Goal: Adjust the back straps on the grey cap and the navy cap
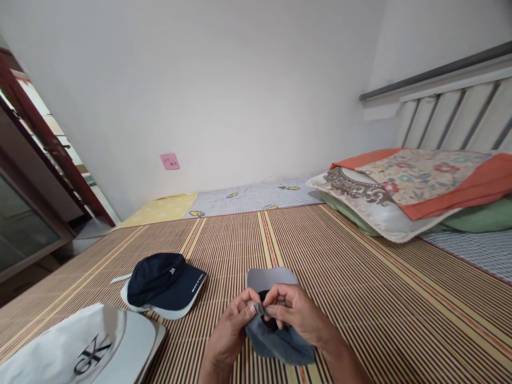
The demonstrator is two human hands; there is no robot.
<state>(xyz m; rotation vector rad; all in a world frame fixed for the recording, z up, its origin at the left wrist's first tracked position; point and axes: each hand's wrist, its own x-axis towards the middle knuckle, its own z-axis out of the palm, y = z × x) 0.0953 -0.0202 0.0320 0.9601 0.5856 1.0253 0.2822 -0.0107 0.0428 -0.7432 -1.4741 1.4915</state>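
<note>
A grey-blue cap (280,344) lies on the striped mat (224,250), its lighter grey brim (272,276) pointing away from me. Over its near part, my left hand (236,322) pinches the cap's strap at a small metal buckle (259,309). Just right of the buckle, my right hand (294,312) has its thumb and fingers closed on the same strap. The fingers hide part of the strap and the cap's opening.
Left on the mat are a navy cap (156,280) stacked on a white one, and a white cap (100,346) with black letters. Pillows (424,176) lie at the far right below a radiator (460,114). A pink note (170,161) is on the wall.
</note>
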